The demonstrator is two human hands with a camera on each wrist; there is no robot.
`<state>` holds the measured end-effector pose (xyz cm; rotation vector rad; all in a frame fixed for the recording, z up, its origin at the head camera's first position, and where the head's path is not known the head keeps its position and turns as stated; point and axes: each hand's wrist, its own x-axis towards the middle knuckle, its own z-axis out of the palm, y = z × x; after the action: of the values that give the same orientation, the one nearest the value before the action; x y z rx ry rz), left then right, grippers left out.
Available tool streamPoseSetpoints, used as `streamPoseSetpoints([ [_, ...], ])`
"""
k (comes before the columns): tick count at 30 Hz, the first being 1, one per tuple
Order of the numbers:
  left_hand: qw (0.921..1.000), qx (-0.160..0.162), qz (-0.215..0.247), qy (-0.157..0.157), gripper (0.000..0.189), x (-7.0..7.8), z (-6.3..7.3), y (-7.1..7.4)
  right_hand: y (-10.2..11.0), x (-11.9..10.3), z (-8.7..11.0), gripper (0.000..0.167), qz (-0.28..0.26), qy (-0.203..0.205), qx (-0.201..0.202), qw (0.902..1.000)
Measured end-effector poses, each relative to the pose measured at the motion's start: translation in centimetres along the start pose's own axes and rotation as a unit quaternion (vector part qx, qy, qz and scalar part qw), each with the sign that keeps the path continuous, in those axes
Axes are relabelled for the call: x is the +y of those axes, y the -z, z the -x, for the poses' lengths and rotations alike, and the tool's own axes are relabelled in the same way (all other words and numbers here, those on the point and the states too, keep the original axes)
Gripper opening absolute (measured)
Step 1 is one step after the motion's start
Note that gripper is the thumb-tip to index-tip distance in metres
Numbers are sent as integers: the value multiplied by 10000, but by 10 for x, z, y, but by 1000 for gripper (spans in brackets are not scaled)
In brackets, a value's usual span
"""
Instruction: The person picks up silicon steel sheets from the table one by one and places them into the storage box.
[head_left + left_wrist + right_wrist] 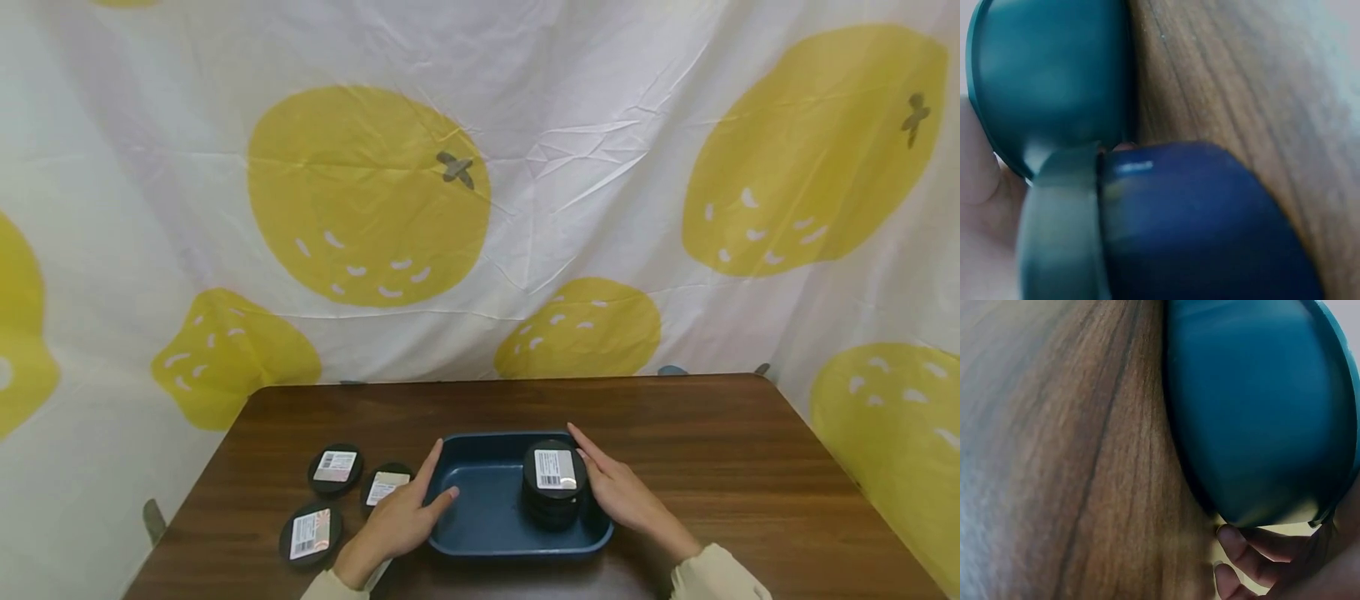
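Observation:
A blue rectangular tray [483,504] lies on the wooden table between both hands. At its left end, my left hand [399,518] grips the wall, thumb over the rim and fingers outside. My right hand [621,493] holds the opposite end; its fingers [1244,553] curl at the tray's outer wall [1254,412] in the right wrist view. Inside the tray, toward the right, stands a stack of round black jars [554,472], the top one with a white label. A loose jar [1197,225] is close to the tray's wall [1054,69] in the left wrist view.
Left of the tray are several black jars: one at the back [335,470], one in front [311,534], and one partly behind my left hand [386,486]. Another white label [379,573] shows beneath the left wrist. A lemon-print curtain [585,192] hangs behind the table [712,433].

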<state>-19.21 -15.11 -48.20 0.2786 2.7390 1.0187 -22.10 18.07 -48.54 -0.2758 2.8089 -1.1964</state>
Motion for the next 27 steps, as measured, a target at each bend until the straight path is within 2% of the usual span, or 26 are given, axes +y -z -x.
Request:
streamPoseSetpoints([
  [3, 10000, -20, 4, 16, 77, 0, 0, 0, 0, 1, 1, 47, 31, 13, 49, 10000],
  [7, 9999, 37, 46, -110, 76, -2, -1, 1, 0, 2, 1, 47, 45, 17, 82, 10000],
  [14, 9971, 392, 93, -651, 73, -11, 3, 15, -1, 1, 1, 47, 81, 51, 146, 9998],
  [16, 9956, 558, 114, -748, 70, -15, 7, 22, -2, 1, 1, 47, 64, 45, 167, 9998],
  [19, 9947, 787, 77, -655, 67, -20, 15, 32, -2, 0, 1, 47, 48, 38, 169, 9998],
  [23, 9946, 888, 40, -541, 64, -30, 26, 40, -2, -1, 2, 47, 20, 30, 146, 9999],
  [27, 9933, 972, 68, -627, 62, -38, 39, 43, -2, -1, 1, 47, -29, 9, 123, 9999],
])
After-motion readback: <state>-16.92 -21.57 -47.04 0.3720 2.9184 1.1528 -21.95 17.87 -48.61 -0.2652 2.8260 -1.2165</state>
